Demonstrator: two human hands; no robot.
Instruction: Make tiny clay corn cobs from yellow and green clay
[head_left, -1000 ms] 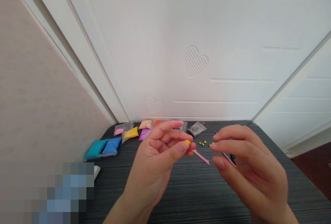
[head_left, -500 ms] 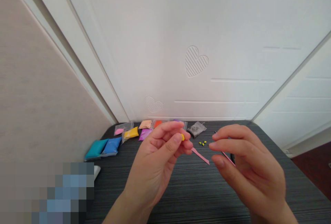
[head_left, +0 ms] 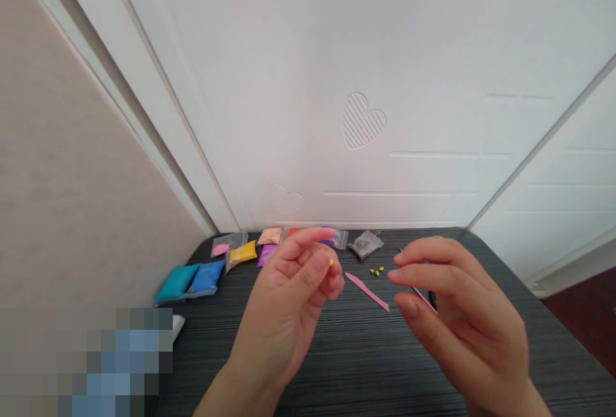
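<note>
While the left hand point(head_left: 292, 295) pinches a yellow piece point(head_left: 331, 262), now less exposed (suggesting rolling), at ten o'clock from the pink tool point(head_left: 367, 292), the right hand point(head_left: 469, 321) holds its fingers apart.

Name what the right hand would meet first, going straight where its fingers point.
Probably the left hand, holding a small yellow lump; the tiny green-and-yellow pieces appear between but seem lower, on the dark streaked table. Depth is uncertain.
</note>
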